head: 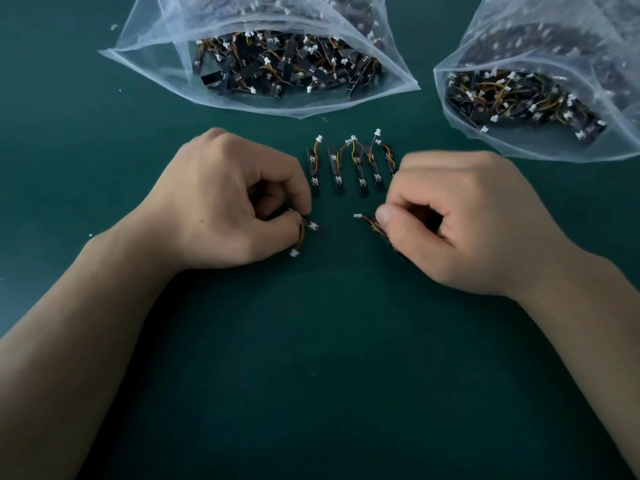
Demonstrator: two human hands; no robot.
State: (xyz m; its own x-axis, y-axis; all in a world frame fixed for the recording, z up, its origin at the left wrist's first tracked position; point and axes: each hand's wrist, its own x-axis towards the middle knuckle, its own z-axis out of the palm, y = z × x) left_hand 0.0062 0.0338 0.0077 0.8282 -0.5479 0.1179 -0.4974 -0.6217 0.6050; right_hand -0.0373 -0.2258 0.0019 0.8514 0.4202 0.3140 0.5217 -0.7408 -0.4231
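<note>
**A:** How many loose pieces lie on the green table (311,375)?

**B:** Five in the row of strips (360,174), side by side near the table's middle. The fifth, at the right end, is partly behind the knuckles of the right hand (460,220). There are two more, one in each hand, so seven are out of the bags.

**A:** And how many bags?

**B:** Two clear ones along the far edge. The left bag (145,43) is far centre and the right bag (554,36) is at the far right corner. Both hold heaps of the same strips, too many to count.

**A:** Which way does the row run?

**B:** Each long axis runs from near edge to far edge, with the wire tails and white plugs at the far end.

**A:** What about the left hand (228,202)?

**B:** Its fingers are curled tight and pinch the left strip (311,226) just nearer than the row's left end. Only a short end shows, pointing right. Its wire curls toward the near edge and ends in a white plug.

**A:** And the right hand?

**B:** Thumb and curled fingers pinch the right strip (372,227). It lies on a slant, with the plug end toward the left hand and the other end running under the thumb toward the near right.

**A:** Any lettering?

**B:** The markings are too small to read
</note>
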